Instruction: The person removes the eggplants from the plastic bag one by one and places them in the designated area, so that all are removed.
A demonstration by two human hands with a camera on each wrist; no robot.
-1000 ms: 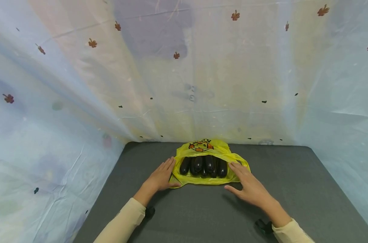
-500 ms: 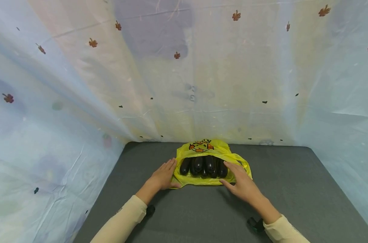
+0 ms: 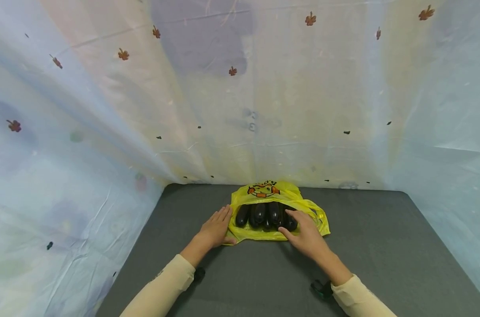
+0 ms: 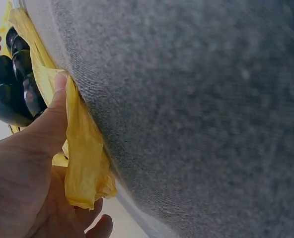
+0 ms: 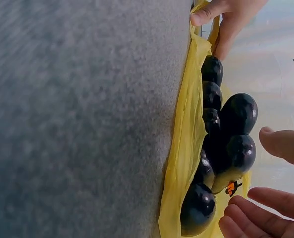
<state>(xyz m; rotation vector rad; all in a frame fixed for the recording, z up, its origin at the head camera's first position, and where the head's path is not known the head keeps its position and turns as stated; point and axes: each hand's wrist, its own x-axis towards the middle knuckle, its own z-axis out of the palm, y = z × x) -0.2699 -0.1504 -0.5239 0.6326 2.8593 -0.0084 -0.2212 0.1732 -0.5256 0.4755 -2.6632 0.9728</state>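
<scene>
Creased sheet (image 3: 283,97) beyond left hand (image 3: 214,230) and right hand (image 3: 306,234) | grey felty table (image 3: 363,246) beneath | thin yellow bag (image 3: 289,193) at fingertips | left: straight-fingered, touching bag | right: spread, holding nothing | glossy oblong eggplants (image 3: 274,213) in bag, near right hand

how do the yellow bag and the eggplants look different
The yellow plastic bag is bright yellow, while the eggplants are nearly black. The bag is thin and creased; the eggplants are rounded and smooth. The bag carries a printed design, while the eggplants show none. Both catch the light with some shine.
</scene>
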